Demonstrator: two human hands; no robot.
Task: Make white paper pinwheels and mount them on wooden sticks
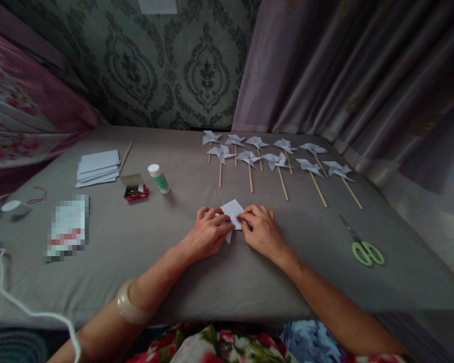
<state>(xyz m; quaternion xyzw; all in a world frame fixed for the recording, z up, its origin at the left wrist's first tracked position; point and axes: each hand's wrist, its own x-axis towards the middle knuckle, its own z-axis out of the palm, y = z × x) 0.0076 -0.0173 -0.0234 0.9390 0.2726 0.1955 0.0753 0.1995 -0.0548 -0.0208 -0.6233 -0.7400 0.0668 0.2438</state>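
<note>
In front of me lies a small piece of white paper [233, 208], partly folded, with a pointed flap showing at its lower edge. My left hand [212, 229] presses and grips its left side with bent fingers. From the right, my right hand [261, 228] pinches the paper, thumb and forefinger together near its middle. The fingers hide much of the folds. Beyond my hands, several white paper pinwheels [275, 161] on wooden sticks lie in two rows. Green-handled scissors [366, 252] rest to the right of my right hand.
On the left are a glue stick [159, 179], an open red box of small metal pins [136, 192], a stack of white paper [98, 168] and a wooden stick [126, 156]. A blurred packet [68, 227] and a white cord [34, 310] lie nearer the left edge.
</note>
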